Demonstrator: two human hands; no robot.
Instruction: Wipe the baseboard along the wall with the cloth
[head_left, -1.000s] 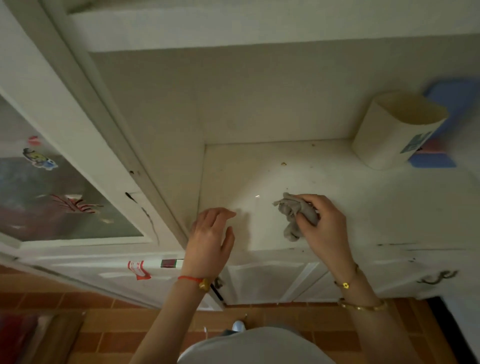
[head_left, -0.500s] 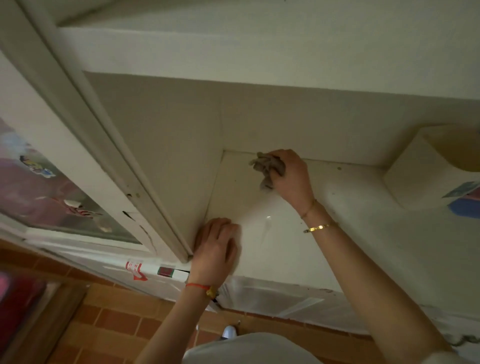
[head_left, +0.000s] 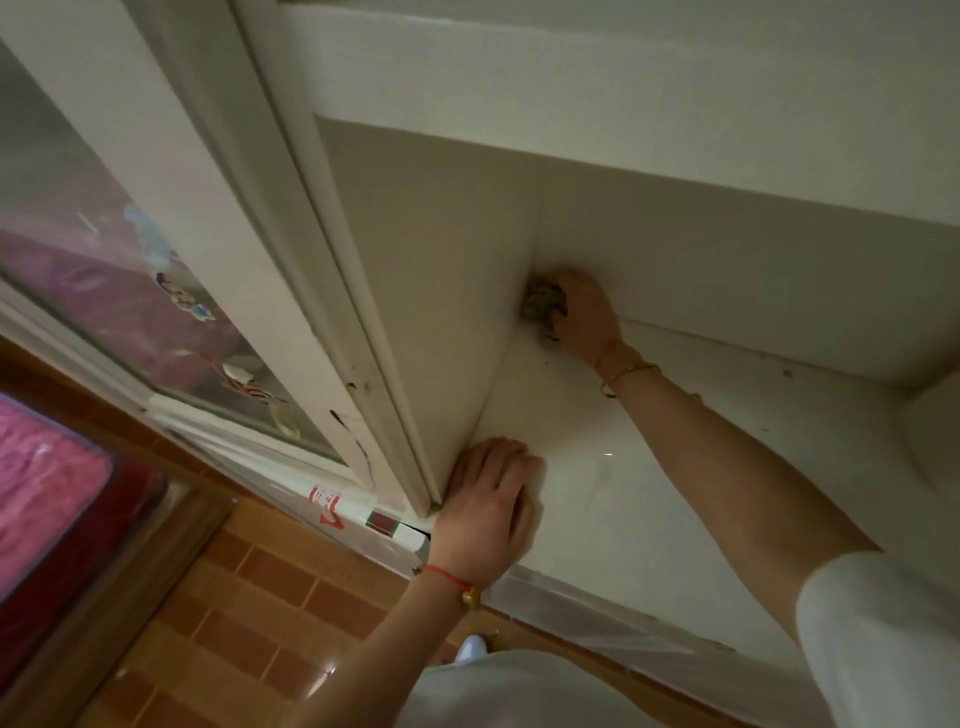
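Observation:
A crumpled grey cloth is pushed into the back left corner of a white cabinet niche, where the shelf top meets the back wall. My right hand grips the cloth, arm stretched across the shelf, gold bracelets on the wrist. My left hand rests flat on the shelf's front left corner, fingers spread, against the side panel. No baseboard is plainly in view.
A glass cabinet door with stickers stands at the left. A cream container sits at the shelf's right edge. Brown tiled floor lies below, with a red and pink mat at the far left.
My right hand carried the cloth from the shelf's front, across it, into the back left corner. My left hand settled flat on the front left corner. The view swung right and closer.

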